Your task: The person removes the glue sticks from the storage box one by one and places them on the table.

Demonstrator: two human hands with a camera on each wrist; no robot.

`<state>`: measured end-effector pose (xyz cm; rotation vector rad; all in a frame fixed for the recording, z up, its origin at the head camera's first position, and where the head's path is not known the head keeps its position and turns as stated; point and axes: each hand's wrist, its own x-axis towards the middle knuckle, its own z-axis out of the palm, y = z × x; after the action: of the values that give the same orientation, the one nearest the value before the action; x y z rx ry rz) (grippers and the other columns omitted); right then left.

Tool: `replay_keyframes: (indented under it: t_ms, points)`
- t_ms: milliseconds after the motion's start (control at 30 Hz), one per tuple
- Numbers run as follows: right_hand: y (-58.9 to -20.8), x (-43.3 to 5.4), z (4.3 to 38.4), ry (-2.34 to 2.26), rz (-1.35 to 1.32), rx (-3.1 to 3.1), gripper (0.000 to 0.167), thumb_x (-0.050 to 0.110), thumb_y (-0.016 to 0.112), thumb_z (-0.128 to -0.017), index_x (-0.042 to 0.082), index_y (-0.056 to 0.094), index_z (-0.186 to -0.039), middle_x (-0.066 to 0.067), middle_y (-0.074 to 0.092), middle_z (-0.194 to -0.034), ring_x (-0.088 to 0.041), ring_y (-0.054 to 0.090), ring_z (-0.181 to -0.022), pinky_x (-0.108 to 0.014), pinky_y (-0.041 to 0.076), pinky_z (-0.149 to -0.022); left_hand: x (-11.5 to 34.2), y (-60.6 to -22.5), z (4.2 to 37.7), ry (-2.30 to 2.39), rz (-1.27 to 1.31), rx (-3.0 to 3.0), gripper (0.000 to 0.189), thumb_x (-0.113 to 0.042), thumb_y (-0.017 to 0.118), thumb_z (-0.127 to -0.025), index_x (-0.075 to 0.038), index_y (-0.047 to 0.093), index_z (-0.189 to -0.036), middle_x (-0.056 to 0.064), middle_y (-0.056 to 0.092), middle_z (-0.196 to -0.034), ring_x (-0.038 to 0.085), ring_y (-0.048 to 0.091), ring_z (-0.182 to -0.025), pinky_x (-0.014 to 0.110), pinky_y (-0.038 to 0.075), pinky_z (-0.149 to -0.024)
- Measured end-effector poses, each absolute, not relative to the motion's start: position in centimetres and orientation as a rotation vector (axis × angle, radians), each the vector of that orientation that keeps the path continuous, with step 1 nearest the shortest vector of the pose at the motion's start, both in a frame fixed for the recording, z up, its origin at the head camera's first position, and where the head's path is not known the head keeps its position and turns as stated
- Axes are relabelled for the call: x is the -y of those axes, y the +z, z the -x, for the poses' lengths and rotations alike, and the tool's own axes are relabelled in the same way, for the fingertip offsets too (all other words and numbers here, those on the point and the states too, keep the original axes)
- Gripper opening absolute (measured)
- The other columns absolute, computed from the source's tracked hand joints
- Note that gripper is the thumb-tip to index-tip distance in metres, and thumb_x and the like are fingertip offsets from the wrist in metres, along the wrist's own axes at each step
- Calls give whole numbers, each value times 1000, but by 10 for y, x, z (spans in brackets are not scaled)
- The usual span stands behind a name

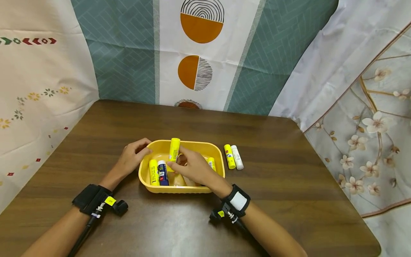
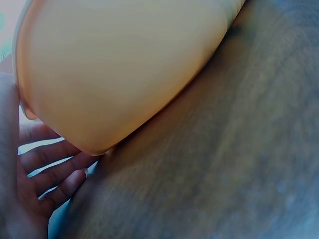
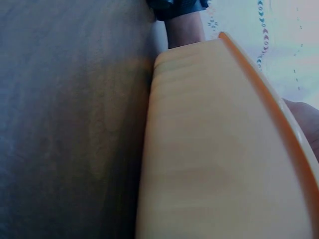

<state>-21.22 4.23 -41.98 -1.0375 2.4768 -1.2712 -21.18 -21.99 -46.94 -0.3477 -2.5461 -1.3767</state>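
Note:
A yellow plastic tray (image 1: 179,190) stands on the table. My right hand (image 1: 194,166) reaches over it and pinches a yellow glue stick (image 1: 174,148), held upright above the tray's floor. My left hand (image 1: 130,159) holds the tray's left end, thumb at the rim; in the left wrist view its fingers (image 2: 60,172) lie against the outer wall. Inside the tray are another yellow glue stick (image 1: 153,173), a dark blue glue stick with a white cap (image 1: 163,174) and a yellow one (image 1: 211,163) at the right end. My right hand partly hides other contents.
Right of the tray, a yellow glue stick (image 1: 229,157) and a white glue stick (image 1: 237,157) lie side by side on the brown wooden table (image 1: 282,192). Patterned cloths (image 1: 125,53) hang behind the table and at both sides.

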Motion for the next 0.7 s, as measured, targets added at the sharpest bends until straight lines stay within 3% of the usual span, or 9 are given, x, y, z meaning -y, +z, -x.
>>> replay_keyframes:
  t_ms: [133,367,700]
  points:
    - [-418,-40,210,-1197,1110,-2591,35,40,69,-95,14,61,-117,5,67,-87,-7,62,-78,-22,52,-70,221,-468,212,-1371,352,2546,19,-16,54,-102,-6,66,-114,11,67,-104,25,58,-89,21,49,-79]
    - [-420,-37,210,-1058,1137,-2710,32,43,69,-95,14,62,-105,5,70,-90,-11,68,-87,-21,53,-76,222,-468,211,-1375,357,2529,19,-16,54,-102,-6,66,-113,11,67,-103,25,57,-89,20,48,-79]
    - [-423,-39,209,-959,1056,-2781,31,45,70,-94,16,61,-97,8,65,-82,-6,57,-68,-21,46,-60,221,-470,211,-1364,348,2540,19,-17,53,-102,-7,67,-112,10,67,-102,26,57,-89,20,48,-78]
